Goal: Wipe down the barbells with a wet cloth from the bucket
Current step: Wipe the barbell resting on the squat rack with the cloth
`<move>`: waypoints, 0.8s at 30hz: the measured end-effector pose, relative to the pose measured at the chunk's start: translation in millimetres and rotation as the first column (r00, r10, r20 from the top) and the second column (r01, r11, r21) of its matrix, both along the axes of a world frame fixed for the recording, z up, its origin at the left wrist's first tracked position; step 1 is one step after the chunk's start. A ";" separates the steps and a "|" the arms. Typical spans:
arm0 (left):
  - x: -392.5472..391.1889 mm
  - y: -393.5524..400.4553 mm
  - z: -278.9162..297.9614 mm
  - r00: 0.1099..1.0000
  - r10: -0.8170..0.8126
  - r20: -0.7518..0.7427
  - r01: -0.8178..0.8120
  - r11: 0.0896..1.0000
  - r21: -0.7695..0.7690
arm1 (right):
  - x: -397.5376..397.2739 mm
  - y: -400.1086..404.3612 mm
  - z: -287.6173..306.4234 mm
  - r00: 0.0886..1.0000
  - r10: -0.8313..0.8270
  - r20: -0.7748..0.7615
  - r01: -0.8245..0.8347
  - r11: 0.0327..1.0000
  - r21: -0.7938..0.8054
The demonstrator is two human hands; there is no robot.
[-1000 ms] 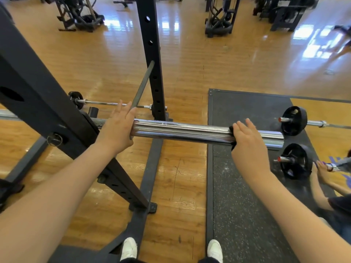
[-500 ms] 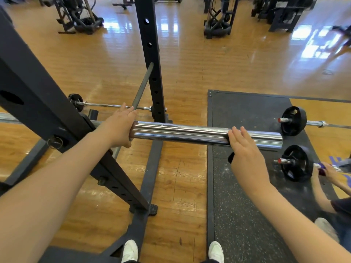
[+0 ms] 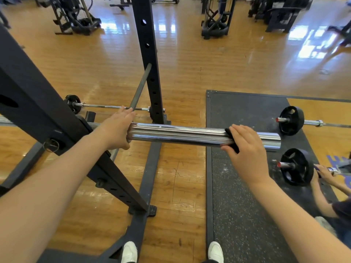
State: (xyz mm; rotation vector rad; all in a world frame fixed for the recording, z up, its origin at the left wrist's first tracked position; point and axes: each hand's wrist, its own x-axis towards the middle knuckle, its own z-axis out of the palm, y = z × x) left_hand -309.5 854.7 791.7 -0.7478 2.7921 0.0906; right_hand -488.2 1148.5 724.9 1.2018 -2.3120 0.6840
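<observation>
Around you: black rack upright (image 3: 148,59) ahead, slanted rack post (image 3: 57,133) crossing your left forearm, rubber mat (image 3: 245,215) at right, two plated barbells (image 3: 292,120) on it, another person's arm (image 3: 321,188) beside the nearer one. Barbell sleeve (image 3: 190,134): chrome, glossy, level, held above the wooden floor (image 3: 190,59). Your left hand (image 3: 117,130) grips its inner end; your right hand (image 3: 247,149) wraps a dark cloth (image 3: 230,138) around it near the outer end.

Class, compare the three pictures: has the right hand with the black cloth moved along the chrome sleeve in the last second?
Yes, slightly. The right hand with the cloth slid toward the rack upright, away from the sleeve tip, leaving more chrome bare there.
</observation>
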 end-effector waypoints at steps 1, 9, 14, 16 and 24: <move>0.3 0.3 0.2 1.000 0.001 -0.002 -0.001 1.000 0.002 | -0.4 3.4 0.1 1.000 0.028 0.005 -0.028 0.999 0.029; 0.1 -1.3 -0.2 1.000 0.003 0.001 -0.003 1.000 0.014 | 9.8 9.3 8.2 1.000 0.005 0.028 -0.006 0.999 0.041; -0.8 0.0 -0.6 1.000 0.002 0.008 -0.002 1.000 0.021 | 22.4 21.1 -9.0 1.000 0.003 -0.025 -0.002 0.999 0.040; -0.8 -0.9 -0.6 1.000 -0.001 0.009 0.001 1.000 0.024 | 15.8 22.4 -7.5 0.997 -0.077 0.012 0.077 0.997 -0.010; -5.4 2.5 8.0 0.999 -0.005 0.038 0.003 0.999 0.050 | 19.8 7.2 -2.5 0.997 -0.057 0.058 0.052 0.995 0.080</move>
